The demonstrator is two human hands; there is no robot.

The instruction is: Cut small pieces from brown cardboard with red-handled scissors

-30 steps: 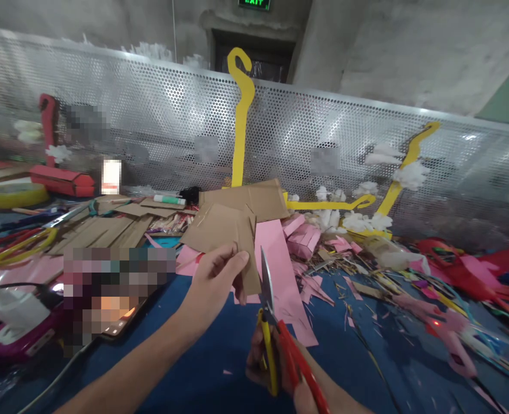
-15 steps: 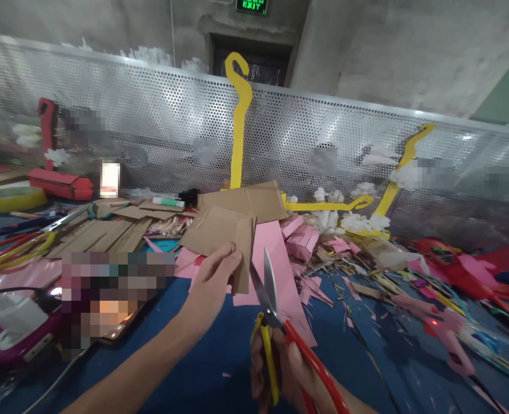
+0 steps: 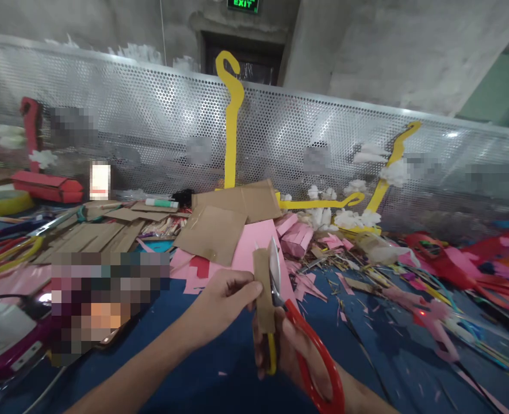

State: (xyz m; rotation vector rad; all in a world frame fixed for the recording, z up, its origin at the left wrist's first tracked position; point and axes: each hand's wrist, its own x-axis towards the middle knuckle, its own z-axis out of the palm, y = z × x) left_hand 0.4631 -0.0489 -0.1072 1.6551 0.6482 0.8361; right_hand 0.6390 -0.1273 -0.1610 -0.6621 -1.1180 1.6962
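A narrow brown cardboard strip [image 3: 263, 287] stands nearly upright, pinched near its middle by my left hand [image 3: 232, 293]. My right hand [image 3: 289, 345] is closed round the red and yellow handles of a pair of scissors [image 3: 308, 345]. The silver blades lie along the strip's right edge; one blade is partly hidden behind the cardboard. Beyond my hands, a larger cardboard piece [image 3: 211, 234] rests on pink paper [image 3: 258, 236], with another cardboard sheet [image 3: 254, 198] behind it. A small red piece [image 3: 199, 267] lies on the pink paper.
A perforated metal barrier [image 3: 150, 126] runs behind the blue table [image 3: 211, 374]. Yellow hooked shapes [image 3: 232, 138] stand by it. A pink glue gun [image 3: 431, 313] and paper scraps lie at right; a phone [image 3: 111, 336], cardboard strips and tape [image 3: 4, 202] are at left.
My left hand has moved right and down with the cardboard strip, which is now apart from the larger piece and beside the scissors. The scissor blades have come closer together.
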